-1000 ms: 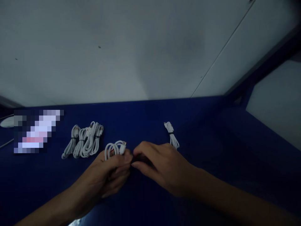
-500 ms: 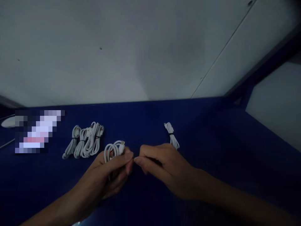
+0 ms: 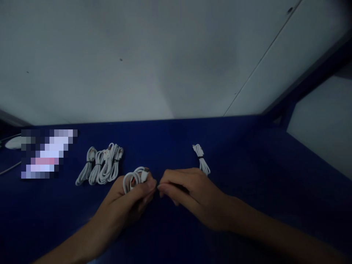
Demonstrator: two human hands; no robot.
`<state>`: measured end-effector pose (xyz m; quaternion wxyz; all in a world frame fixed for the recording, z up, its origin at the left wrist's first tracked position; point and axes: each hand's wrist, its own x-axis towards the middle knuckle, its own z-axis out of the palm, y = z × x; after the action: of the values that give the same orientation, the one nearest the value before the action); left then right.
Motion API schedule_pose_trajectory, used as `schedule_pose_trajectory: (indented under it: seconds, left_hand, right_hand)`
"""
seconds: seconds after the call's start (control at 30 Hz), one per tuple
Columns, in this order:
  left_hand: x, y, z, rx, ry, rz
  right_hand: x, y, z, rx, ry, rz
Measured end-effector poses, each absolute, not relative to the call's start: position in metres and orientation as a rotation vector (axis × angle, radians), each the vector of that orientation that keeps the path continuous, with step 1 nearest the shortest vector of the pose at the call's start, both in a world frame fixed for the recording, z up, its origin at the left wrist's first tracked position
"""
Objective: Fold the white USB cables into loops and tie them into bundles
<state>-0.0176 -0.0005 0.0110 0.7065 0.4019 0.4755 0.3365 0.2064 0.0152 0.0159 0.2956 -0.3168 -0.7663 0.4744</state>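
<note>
A coiled white USB cable is gripped in my left hand, its loops and metal plug rising above the thumb. Close beside the left fingertips, my right hand is closed in a pinch, thumb against forefinger. Whatever lies in that pinch is too small and dark to make out. Beyond the right hand lies one white cable bundle with a black tie around its middle. Several similar tied cable bundles lie side by side past my left hand.
Both hands are over a blue tabletop. At the far left are a blurred-out bright rectangle, a white rounded object and a thin white cord. A pale panel rises along the back edge.
The cable's plug has turned slightly in my left hand, showing more of its orange inside. Both hands stay close together; the whole view has shifted a little.
</note>
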Motion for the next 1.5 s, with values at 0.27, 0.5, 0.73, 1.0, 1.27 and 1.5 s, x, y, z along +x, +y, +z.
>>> schedule_pose_trajectory:
  seconds: [0.27, 0.5, 0.73, 1.0, 1.27, 1.5]
  left_hand:
    - [-0.016, 0.002, 0.014, 0.831, 1.107, 0.749]
    - [-0.017, 0.008, 0.025, 0.781, 1.067, 0.803]
    - [-0.018, 0.009, 0.023, 0.741, 1.033, 0.821]
    - [-0.018, 0.009, 0.025, 0.739, 1.029, 0.801]
    - [-0.016, 0.009, 0.027, 0.736, 1.055, 0.804]
    - [-0.018, 0.01, 0.025, 0.724, 1.037, 0.796]
  right_hand:
    - [0.206, 0.013, 0.021, -0.969, -2.029, 1.168]
    - [0.214, 0.021, 0.016, -1.093, -2.267, 0.672]
    - [0.212, 0.027, 0.003, -1.27, -2.275, 0.139]
    - [0.212, 0.028, 0.003, -1.432, -2.355, 0.131]
    - [0.213, 0.028, 0.004, -1.447, -2.425, 0.108]
    - [0.213, 0.028, 0.001, -1.445, -2.403, 0.058]
